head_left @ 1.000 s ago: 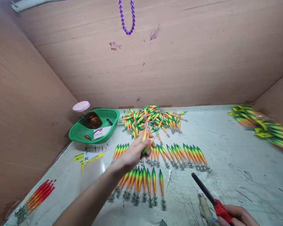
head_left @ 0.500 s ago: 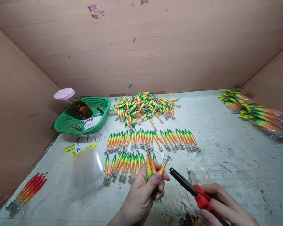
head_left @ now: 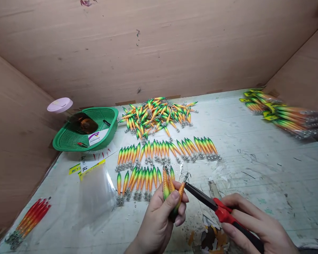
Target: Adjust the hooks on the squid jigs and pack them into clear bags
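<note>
My left hand is closed round several green-and-orange fishing lures, their hooked ends pointing up and away. One of these lures leans out to the right, apart from the others. My right hand grips red-and-black handled pliers. The long dark jaws of the pliers meet that leaning lure just below its hooks; whether they are clamped on it I cannot tell. Beyond my left hand lie two rows of similar lures, with their hooks towards me.
A heap of lures lies at the back. On the left are a green basket with a pink-lidded cup, clear bags and red lures. Packed lures lie at the right. Scraps sit near the front edge.
The pliers have moved left and now reach the leaning lure in my left hand; before, their tips were apart from it. The camera view has shifted slightly.
</note>
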A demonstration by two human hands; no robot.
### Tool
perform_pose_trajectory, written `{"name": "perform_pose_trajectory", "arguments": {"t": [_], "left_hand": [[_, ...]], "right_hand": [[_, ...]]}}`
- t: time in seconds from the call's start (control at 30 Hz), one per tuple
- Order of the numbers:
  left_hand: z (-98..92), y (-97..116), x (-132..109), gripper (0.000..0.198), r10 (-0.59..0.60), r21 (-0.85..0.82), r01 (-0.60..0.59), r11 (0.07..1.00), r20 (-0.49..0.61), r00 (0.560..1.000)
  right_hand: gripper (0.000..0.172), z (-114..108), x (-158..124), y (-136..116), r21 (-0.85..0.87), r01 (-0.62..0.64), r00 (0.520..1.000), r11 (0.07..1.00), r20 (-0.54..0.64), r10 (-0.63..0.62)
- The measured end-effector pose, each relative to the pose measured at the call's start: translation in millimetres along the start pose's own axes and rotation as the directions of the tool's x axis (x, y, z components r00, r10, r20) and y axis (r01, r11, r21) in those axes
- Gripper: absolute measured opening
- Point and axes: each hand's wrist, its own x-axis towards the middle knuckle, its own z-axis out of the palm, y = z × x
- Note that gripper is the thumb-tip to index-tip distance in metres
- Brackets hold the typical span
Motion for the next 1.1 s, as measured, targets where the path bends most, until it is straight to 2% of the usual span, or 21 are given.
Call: {"name": "perform_pose_trajectory", "arguments": {"t": [0.1, 0.4, 0.5, 0.6, 0.73, 0.97, 1.1], "left_hand": [[-0.2, 1.5, -0.4, 0.030, -0.022, -0.014, 0.021, 1.000, -0.007, 1.000], [-0.3, 2.8, -1.2, 0.027, -0.032, -0.018, 0.033, 0.999, 0.016, 0.999], [-1.4, 2.8, -0.8, 0.028, -0.010, 0.034, 0.009, 0.999, 0.020, 1.000], [-5.2, 3.0, -1.4, 0.028, 0.038, 0.172, -0.039, 0.984, 0.010, 0.999], [-8.8, 4.6, -2.9, 0.025, 0.088, 0.338, -0.094, 0.937, 0.034, 0.996], [-5.4, 6.0, -4.0, 0.028, 0.109, 0.399, -0.133, 0.907, 0.083, 0.991], [-5.8, 6.0, -4.7, 0.032, 0.120, 0.475, -0.133, 0.870, 0.059, 0.991]], "right_hand": [[0.024, -1.0, 1.4, -2.4, 0.033, -0.045, 0.999, 0.998, 0.006, 0.045], [0.024, -2.7, 0.6, -2.1, 0.033, -0.073, 0.997, 0.997, 0.036, 0.072], [0.024, -4.2, -0.2, -0.5, 0.036, -0.071, 0.996, 0.997, 0.050, 0.070], [0.024, -7.3, -0.1, 0.6, 0.029, -0.066, 0.996, 0.997, 0.070, 0.064], [0.022, -12.8, 1.4, 1.0, -0.007, -0.027, 0.997, 1.000, 0.073, 0.027], [0.016, -20.1, 8.3, 0.7, -0.088, 0.057, 0.997, 0.994, 0.059, -0.052], [0.016, -27.8, 16.7, 0.2, -0.144, 0.163, 0.977, 0.976, 0.159, -0.139]]}}
